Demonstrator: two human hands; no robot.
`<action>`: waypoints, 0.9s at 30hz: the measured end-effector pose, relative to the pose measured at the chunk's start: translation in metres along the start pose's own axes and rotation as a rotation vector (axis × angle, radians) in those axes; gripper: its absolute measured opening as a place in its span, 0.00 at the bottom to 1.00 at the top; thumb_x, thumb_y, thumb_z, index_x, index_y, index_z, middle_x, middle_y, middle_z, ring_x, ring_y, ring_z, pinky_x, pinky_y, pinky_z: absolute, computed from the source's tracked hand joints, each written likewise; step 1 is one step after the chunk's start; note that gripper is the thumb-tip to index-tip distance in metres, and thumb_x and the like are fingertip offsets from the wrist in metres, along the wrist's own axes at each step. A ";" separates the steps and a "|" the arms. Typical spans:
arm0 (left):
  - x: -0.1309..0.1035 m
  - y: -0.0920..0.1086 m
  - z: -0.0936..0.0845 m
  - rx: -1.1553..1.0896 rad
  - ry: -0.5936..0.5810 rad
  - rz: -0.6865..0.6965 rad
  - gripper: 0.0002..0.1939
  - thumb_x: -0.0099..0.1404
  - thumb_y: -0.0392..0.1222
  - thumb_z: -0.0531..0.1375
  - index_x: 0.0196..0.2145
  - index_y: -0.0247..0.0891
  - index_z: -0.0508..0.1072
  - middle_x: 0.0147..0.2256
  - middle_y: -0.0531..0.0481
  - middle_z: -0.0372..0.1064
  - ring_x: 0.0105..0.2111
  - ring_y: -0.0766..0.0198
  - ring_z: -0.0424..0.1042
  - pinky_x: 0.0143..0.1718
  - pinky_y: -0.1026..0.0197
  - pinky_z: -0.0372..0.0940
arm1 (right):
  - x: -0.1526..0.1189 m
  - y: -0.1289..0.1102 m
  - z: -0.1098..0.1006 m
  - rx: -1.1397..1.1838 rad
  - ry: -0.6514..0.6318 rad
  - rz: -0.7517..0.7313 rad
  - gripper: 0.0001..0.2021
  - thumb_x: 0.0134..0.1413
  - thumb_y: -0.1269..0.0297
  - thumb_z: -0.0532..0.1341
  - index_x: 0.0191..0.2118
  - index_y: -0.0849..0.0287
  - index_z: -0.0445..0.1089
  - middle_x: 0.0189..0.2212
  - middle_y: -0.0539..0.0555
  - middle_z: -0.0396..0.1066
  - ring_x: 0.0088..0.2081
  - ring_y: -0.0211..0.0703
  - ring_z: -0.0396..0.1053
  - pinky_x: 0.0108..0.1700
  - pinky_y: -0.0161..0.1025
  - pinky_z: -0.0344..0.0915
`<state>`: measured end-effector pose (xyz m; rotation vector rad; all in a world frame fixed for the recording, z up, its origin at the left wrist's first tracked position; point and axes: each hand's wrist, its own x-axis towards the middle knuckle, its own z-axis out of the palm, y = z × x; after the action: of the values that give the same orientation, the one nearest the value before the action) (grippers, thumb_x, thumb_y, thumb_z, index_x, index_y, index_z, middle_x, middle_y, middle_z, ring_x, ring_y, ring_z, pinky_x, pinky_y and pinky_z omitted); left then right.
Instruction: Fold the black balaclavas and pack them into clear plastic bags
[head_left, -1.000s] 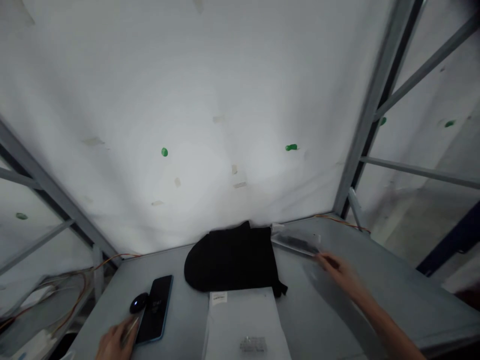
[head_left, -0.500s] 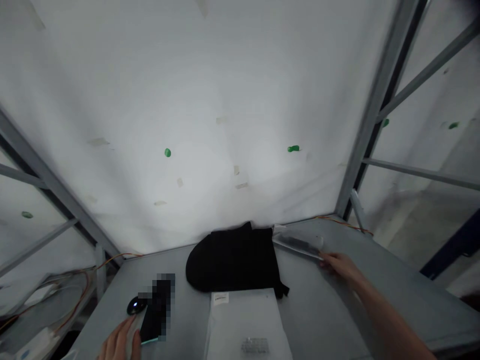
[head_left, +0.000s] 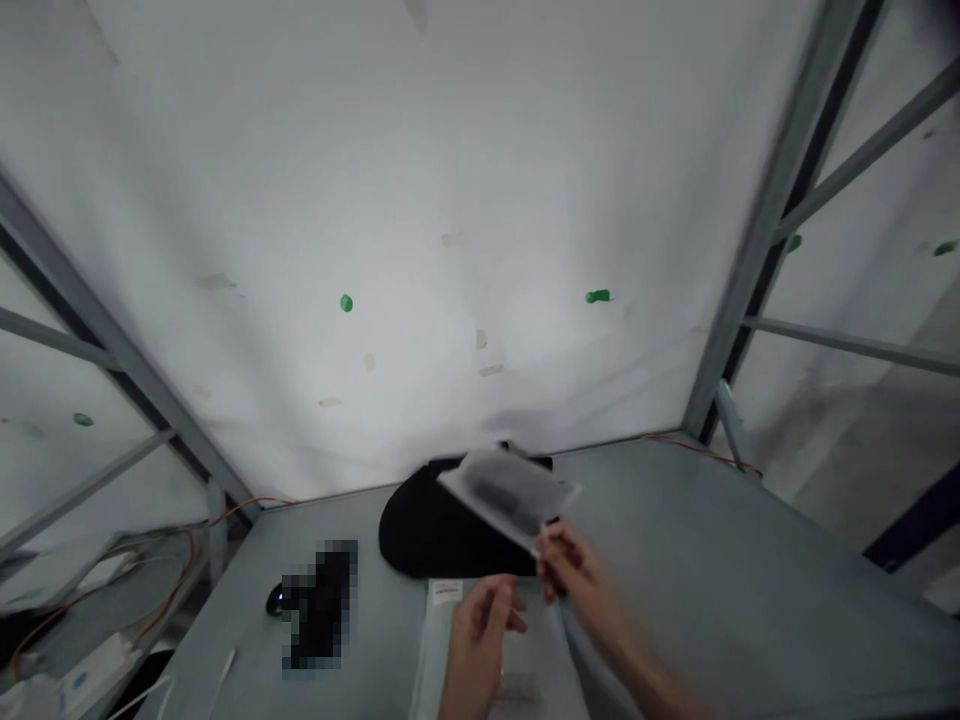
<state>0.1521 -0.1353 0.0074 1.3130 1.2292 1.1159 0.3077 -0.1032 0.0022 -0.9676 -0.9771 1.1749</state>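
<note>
In my right hand (head_left: 566, 560) I pinch the near edge of a frosted plastic bag (head_left: 517, 490), raised and tilted, with something dark inside that I cannot make out. Behind and below it lies a flat black piece (head_left: 427, 530) with a rounded left end, partly covered by the bag. My left hand (head_left: 480, 635) hovers over a white plastic-wrapped package (head_left: 442, 625) with a small label at its far corner. Its fingers are loosely bent and apart, with nothing visible in them.
The grey table (head_left: 690, 560) backs onto a white panel (head_left: 465, 200) between metal frame posts. At left lie a dark pixelated object (head_left: 326, 610) and a small round black device (head_left: 274, 599). Orange cables (head_left: 255, 500) run along the back. White items and cables sit beyond the left edge.
My right hand has lifted the frosted bag off the table and brought it left, over the black piece. My left hand has moved right, from beside the dark pixelated object to over the white package.
</note>
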 end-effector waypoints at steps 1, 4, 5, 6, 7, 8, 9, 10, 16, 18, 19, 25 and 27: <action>0.006 -0.001 0.007 -0.068 -0.005 -0.009 0.29 0.57 0.69 0.59 0.33 0.37 0.77 0.27 0.47 0.74 0.27 0.61 0.73 0.32 0.59 0.68 | -0.006 0.009 0.013 -0.021 -0.038 -0.003 0.21 0.52 0.41 0.63 0.29 0.55 0.64 0.18 0.44 0.62 0.18 0.34 0.59 0.20 0.33 0.58; 0.014 -0.009 0.013 -0.181 0.045 -0.053 0.29 0.50 0.69 0.65 0.24 0.36 0.74 0.21 0.51 0.68 0.22 0.64 0.68 0.27 0.62 0.64 | -0.018 0.026 0.030 -0.103 -0.103 -0.016 0.21 0.58 0.40 0.58 0.31 0.55 0.62 0.21 0.44 0.58 0.20 0.34 0.57 0.21 0.33 0.56; 0.014 -0.012 0.011 -0.196 0.053 -0.078 0.29 0.48 0.69 0.66 0.23 0.36 0.73 0.20 0.52 0.67 0.21 0.66 0.66 0.26 0.63 0.63 | -0.020 0.027 0.030 -0.133 -0.116 -0.025 0.20 0.59 0.41 0.57 0.31 0.55 0.62 0.22 0.44 0.58 0.21 0.35 0.57 0.23 0.33 0.56; 0.013 -0.015 0.010 -0.204 0.057 -0.107 0.29 0.47 0.68 0.67 0.22 0.36 0.73 0.20 0.53 0.66 0.20 0.67 0.65 0.24 0.63 0.62 | -0.023 0.027 0.030 -0.162 -0.131 -0.033 0.20 0.60 0.42 0.56 0.32 0.55 0.61 0.23 0.44 0.57 0.23 0.35 0.57 0.25 0.33 0.58; 0.011 -0.018 0.008 -0.207 0.062 -0.133 0.29 0.46 0.68 0.68 0.22 0.36 0.73 0.20 0.53 0.65 0.19 0.67 0.64 0.24 0.64 0.61 | -0.024 0.027 0.028 -0.185 -0.148 -0.040 0.19 0.61 0.43 0.55 0.33 0.55 0.61 0.24 0.44 0.57 0.24 0.36 0.58 0.27 0.34 0.59; 0.010 -0.020 0.007 -0.208 0.064 -0.154 0.29 0.45 0.68 0.68 0.22 0.36 0.73 0.20 0.53 0.65 0.19 0.67 0.64 0.23 0.64 0.61 | -0.026 0.026 0.027 -0.201 -0.155 -0.041 0.18 0.62 0.43 0.55 0.35 0.54 0.62 0.24 0.44 0.56 0.26 0.37 0.59 0.29 0.35 0.60; 0.008 -0.022 0.007 -0.206 0.062 -0.170 0.28 0.44 0.67 0.69 0.22 0.36 0.73 0.20 0.53 0.66 0.19 0.67 0.64 0.22 0.64 0.61 | -0.028 0.025 0.026 -0.209 -0.154 -0.036 0.18 0.62 0.43 0.54 0.38 0.54 0.62 0.25 0.44 0.56 0.26 0.37 0.59 0.30 0.35 0.61; 0.008 -0.024 0.006 -0.205 0.061 -0.179 0.28 0.43 0.66 0.69 0.23 0.36 0.74 0.20 0.53 0.66 0.19 0.67 0.64 0.22 0.63 0.62 | -0.029 0.025 0.026 -0.209 -0.144 -0.027 0.18 0.62 0.44 0.54 0.43 0.54 0.62 0.25 0.44 0.56 0.26 0.38 0.60 0.29 0.35 0.61; 0.025 -0.029 -0.022 -0.296 0.285 -0.181 0.23 0.44 0.60 0.71 0.21 0.37 0.72 0.17 0.56 0.63 0.18 0.68 0.63 0.21 0.64 0.63 | -0.042 0.029 0.018 -0.106 -0.084 0.032 0.28 0.61 0.43 0.55 0.60 0.52 0.53 0.23 0.42 0.55 0.19 0.34 0.51 0.20 0.32 0.53; 0.032 -0.030 -0.042 -0.323 0.397 -0.188 0.22 0.45 0.58 0.71 0.21 0.37 0.71 0.17 0.57 0.62 0.18 0.69 0.63 0.21 0.65 0.64 | -0.047 0.028 0.011 -0.054 -0.103 0.069 0.30 0.61 0.43 0.56 0.61 0.51 0.51 0.22 0.41 0.56 0.18 0.34 0.51 0.21 0.33 0.55; 0.034 -0.030 -0.051 -0.329 0.431 -0.187 0.22 0.45 0.58 0.71 0.22 0.36 0.72 0.18 0.57 0.63 0.19 0.69 0.64 0.22 0.64 0.66 | -0.049 0.027 0.008 -0.032 -0.117 0.083 0.30 0.61 0.43 0.56 0.62 0.52 0.50 0.22 0.42 0.58 0.19 0.35 0.54 0.22 0.34 0.58; 0.023 -0.032 -0.059 -0.376 0.478 -0.088 0.23 0.53 0.59 0.68 0.36 0.37 0.73 0.38 0.44 0.75 0.41 0.53 0.76 0.37 0.54 0.74 | -0.060 0.021 0.009 0.009 -0.089 0.150 0.31 0.60 0.44 0.58 0.62 0.54 0.54 0.24 0.47 0.66 0.32 0.45 0.68 0.44 0.46 0.64; 0.016 -0.030 -0.049 -0.342 0.435 -0.066 0.23 0.52 0.59 0.69 0.37 0.38 0.73 0.40 0.44 0.75 0.45 0.49 0.75 0.39 0.53 0.74 | -0.063 0.023 0.017 0.034 -0.087 0.153 0.32 0.59 0.42 0.58 0.63 0.53 0.55 0.24 0.48 0.67 0.31 0.47 0.68 0.45 0.48 0.64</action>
<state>0.1012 -0.1158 -0.0177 0.7888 1.3047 1.5378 0.2778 -0.1607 -0.0205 -0.9836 -0.9620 1.3669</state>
